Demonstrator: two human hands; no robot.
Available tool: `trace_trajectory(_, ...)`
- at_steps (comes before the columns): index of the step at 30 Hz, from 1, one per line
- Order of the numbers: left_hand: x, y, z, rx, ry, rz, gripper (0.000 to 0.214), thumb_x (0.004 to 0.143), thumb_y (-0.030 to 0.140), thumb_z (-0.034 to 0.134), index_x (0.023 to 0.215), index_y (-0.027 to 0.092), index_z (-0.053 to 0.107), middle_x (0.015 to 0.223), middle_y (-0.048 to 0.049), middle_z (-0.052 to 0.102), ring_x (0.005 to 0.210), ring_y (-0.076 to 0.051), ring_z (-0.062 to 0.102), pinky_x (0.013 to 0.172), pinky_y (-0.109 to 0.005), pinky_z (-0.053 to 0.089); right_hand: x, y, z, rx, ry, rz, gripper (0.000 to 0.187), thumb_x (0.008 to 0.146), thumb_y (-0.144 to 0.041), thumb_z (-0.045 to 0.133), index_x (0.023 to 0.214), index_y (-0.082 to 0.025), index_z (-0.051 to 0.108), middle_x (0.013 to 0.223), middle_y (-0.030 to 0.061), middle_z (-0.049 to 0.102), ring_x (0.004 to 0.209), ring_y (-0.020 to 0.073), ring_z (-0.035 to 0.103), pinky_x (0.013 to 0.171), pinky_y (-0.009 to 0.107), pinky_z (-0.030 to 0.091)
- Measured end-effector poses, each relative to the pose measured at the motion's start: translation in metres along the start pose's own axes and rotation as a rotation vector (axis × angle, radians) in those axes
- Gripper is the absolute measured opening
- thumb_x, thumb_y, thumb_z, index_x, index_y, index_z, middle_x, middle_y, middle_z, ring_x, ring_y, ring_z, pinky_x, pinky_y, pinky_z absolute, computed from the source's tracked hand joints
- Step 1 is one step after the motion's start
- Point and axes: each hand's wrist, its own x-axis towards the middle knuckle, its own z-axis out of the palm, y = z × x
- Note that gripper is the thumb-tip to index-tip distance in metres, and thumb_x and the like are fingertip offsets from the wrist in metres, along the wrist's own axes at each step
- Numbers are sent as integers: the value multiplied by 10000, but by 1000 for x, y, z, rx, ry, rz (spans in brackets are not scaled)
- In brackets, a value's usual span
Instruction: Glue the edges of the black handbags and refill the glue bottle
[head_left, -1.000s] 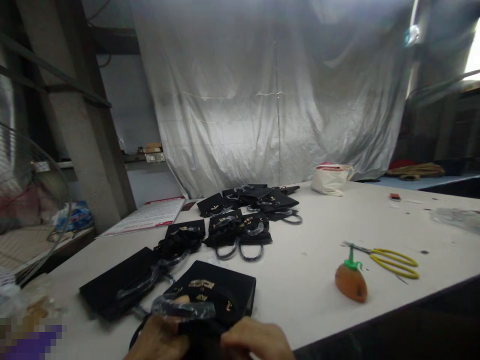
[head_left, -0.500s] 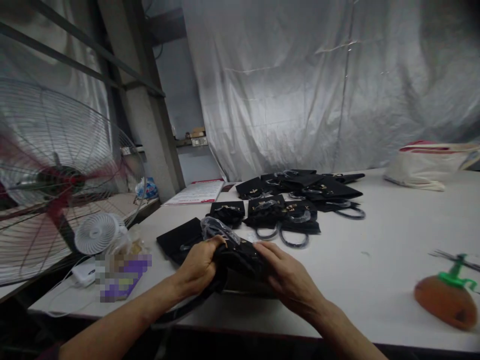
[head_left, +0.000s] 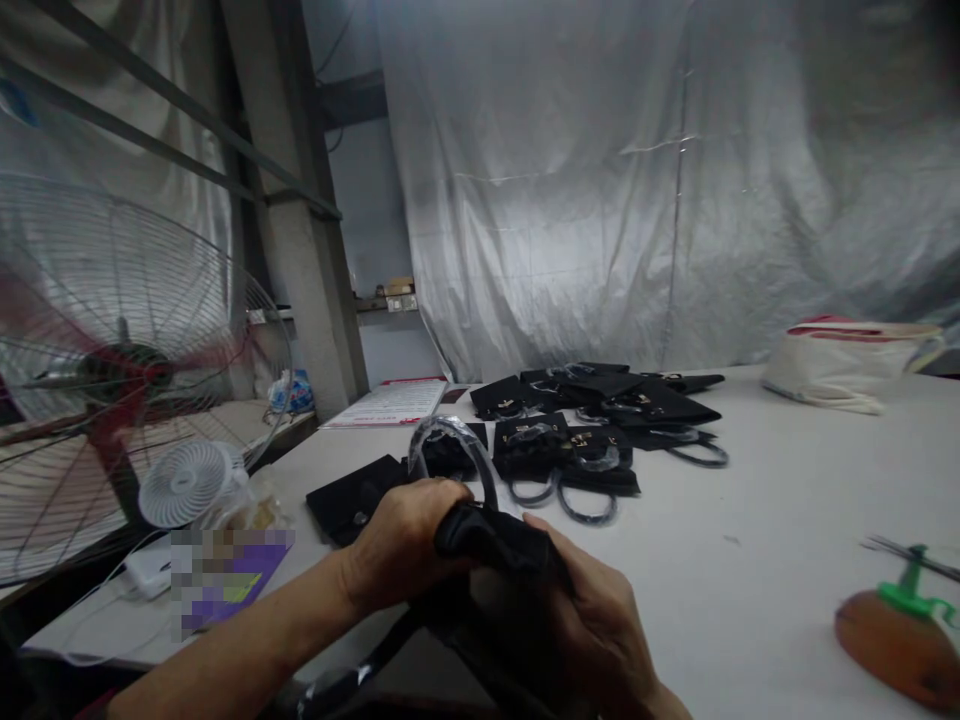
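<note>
A black handbag (head_left: 510, 590) is held between my two hands, close to the table's front edge. One plastic-wrapped handle (head_left: 457, 440) stands up in an arc at its far side. The other handle (head_left: 360, 675) hangs down at the lower left. My left hand (head_left: 409, 530) is closed round the bag's left upper edge. Along the right side, my right hand (head_left: 600, 600) grips the bag, its fingers partly hidden behind the dark material. Another black handbag (head_left: 352, 495) lies flat just beyond my left hand.
Several black handbags (head_left: 600, 400) lie at the back middle of the white table (head_left: 750, 500). An orange bottle with a green top (head_left: 892, 630) is at right, a cream cloth bag (head_left: 840, 365) behind. A small white fan (head_left: 191, 485) and large caged fan (head_left: 120, 370) stand left.
The handbag has been tilted and brought nearer to me, and its far handle now stands upright. Both hands have turned with it. The camera view has tipped slightly upward.
</note>
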Motion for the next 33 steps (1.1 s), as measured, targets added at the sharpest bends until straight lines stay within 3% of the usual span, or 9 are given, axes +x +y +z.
trace_trajectory(3, 16, 0, -6, -29, -125, -1, 134, 938, 250, 589, 1011, 166, 661, 848, -47, 645, 737, -175, 641, 667, -263, 513, 2, -8, -5, 132, 11, 196, 315, 981, -381, 564, 1200, -219, 724, 1043, 37, 788, 931, 238, 755, 813, 277, 607)
trace_trajectory(8, 83, 2, -38, -141, -330, 94, 220, 979, 301, 558, 1074, 197, 727, 1148, -72, 659, 968, -170, 649, 855, -233, 493, 13, -34, -24, 403, 77, 411, 329, 994, -454, 544, 1164, -237, 724, 992, 13, 763, 900, 207, 705, 753, 235, 554)
trace_trajectory(12, 137, 1, -39, -256, -757, 42, 239, 943, 307, 584, 815, 168, 730, 711, 42, 616, 669, -94, 560, 610, -151, 394, 6, -48, -37, 554, 37, 488, 338, 997, -437, 549, 1272, -271, 655, 1185, 13, 718, 1095, 213, 654, 936, 286, 520)
trace_trajectory(16, 147, 6, 18, -282, -1047, 1, 155, 824, 145, 592, 779, 194, 732, 643, 58, 568, 609, -95, 527, 541, -171, 347, -37, -20, -61, 444, -81, 694, 494, 978, -527, 541, 1373, -234, 590, 1247, 79, 696, 1068, 235, 666, 905, 358, 552)
trace_trajectory(17, 144, 7, 37, -247, -1045, 9, 151, 809, 136, 592, 760, 196, 721, 632, 51, 563, 599, -102, 523, 534, -184, 342, -52, -6, -73, 355, 0, 777, 574, 954, -580, 542, 1402, -222, 556, 1211, 98, 710, 998, 247, 689, 805, 366, 580)
trace_trajectory(19, 138, 6, 75, -215, -999, 16, 122, 806, 160, 606, 768, 201, 715, 652, 34, 590, 624, -121, 550, 561, -200, 364, -78, 27, -106, 35, 308, 870, 646, 904, -667, 528, 1350, -202, 574, 1206, 121, 712, 1038, 279, 693, 788, 388, 596)
trace_trajectory(23, 130, -2, 133, -219, -990, -4, 161, 797, 216, 651, 933, 234, 736, 855, -1, 721, 818, -180, 667, 686, -219, 444, -110, 87, -183, -360, 613, 933, 877, 745, -745, 572, 1390, -157, 480, 1423, 211, 548, 1237, 389, 575, 1051, 559, 459)
trace_trajectory(27, 117, -9, 172, -218, -1019, -40, 260, 776, 259, 694, 1033, 258, 736, 993, -28, 759, 950, -238, 695, 787, -263, 487, -117, 124, -228, -548, 585, 945, 1046, 561, -757, 661, 1373, -117, 499, 1469, 244, 490, 1417, 452, 369, 1194, 576, 279)
trace_trajectory(33, 81, -13, 200, -257, -997, -155, 365, 758, 284, 708, 1121, 246, 698, 1091, -27, 753, 1026, -249, 693, 837, -275, 505, -123, 159, -233, -631, 471, 916, 1037, 607, -770, 632, 1393, -109, 481, 1442, 230, 518, 1418, 420, 373, 1188, 541, 296)
